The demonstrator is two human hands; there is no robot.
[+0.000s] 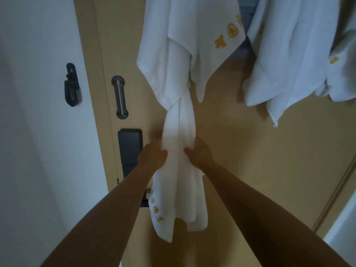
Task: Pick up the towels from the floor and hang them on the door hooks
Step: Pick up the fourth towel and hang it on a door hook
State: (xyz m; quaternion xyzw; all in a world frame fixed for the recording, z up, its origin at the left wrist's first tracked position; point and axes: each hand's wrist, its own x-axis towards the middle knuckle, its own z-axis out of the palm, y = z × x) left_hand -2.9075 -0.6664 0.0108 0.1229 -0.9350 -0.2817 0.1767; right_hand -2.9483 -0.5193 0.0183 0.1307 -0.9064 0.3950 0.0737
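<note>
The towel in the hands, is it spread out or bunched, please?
Bunched: the towel narrows to a rope where left hand and right hand grip it.

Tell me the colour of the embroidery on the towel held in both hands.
Golden yellow embroidery on the white towel; the head view shows it.

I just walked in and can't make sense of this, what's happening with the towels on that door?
A person grips the bunched middle of a white towel with the left hand and the right hand. The towel hangs down the tan door from somewhere above the picture's edge, so what holds it up is not visible. A second white towel hangs to its right, untouched.
</note>
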